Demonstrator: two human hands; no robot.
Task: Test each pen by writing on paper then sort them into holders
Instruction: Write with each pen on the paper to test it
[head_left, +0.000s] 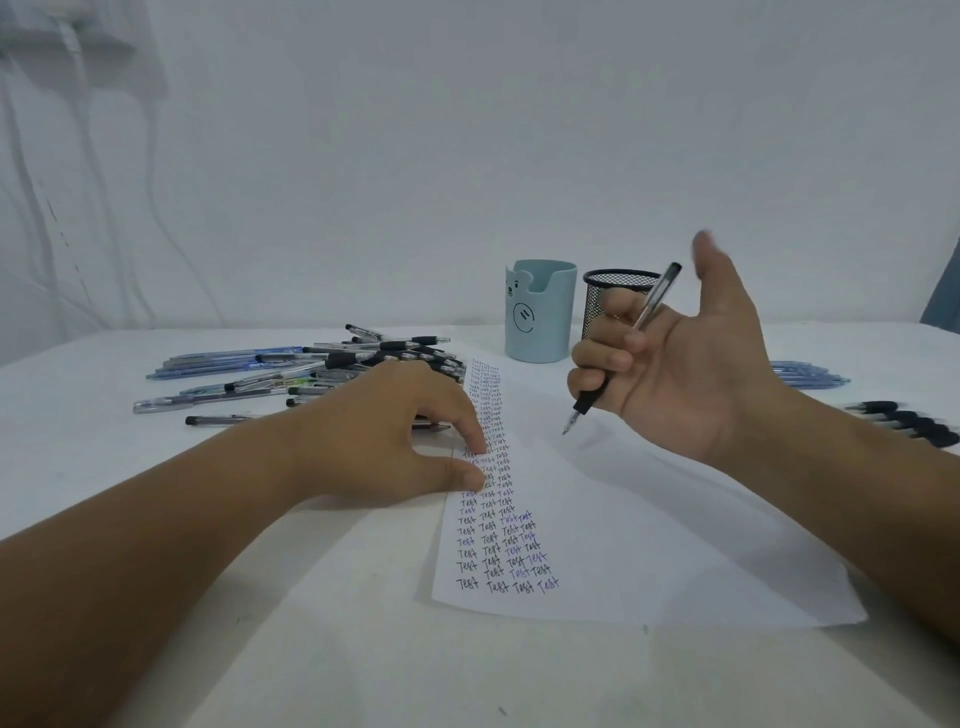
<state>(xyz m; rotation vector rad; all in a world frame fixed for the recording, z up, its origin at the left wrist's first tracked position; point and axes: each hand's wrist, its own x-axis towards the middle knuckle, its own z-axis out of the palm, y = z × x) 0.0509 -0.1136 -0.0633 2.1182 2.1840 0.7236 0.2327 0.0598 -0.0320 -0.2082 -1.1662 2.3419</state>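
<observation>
A slim clear-barrelled pen (623, 347) with a black rubbery grip slants through the curled fingers (597, 358) of the right hand (685, 364), thumb lifted clear, tip pointing to seven o'clock above the smooth white paper (649, 530). The left hand (384, 431) lies at nine o'clock, fingertips pressed flat, seemingly on the paper's edge. Behind stand a matte teal holder (540, 312) and a black mesh holder (618, 296).

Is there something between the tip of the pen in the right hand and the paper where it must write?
Nothing visible. The pen tip hangs just above a bare part of the paper, right of the written columns. The left hand rests on the paper's left edge, clear of it.
</observation>
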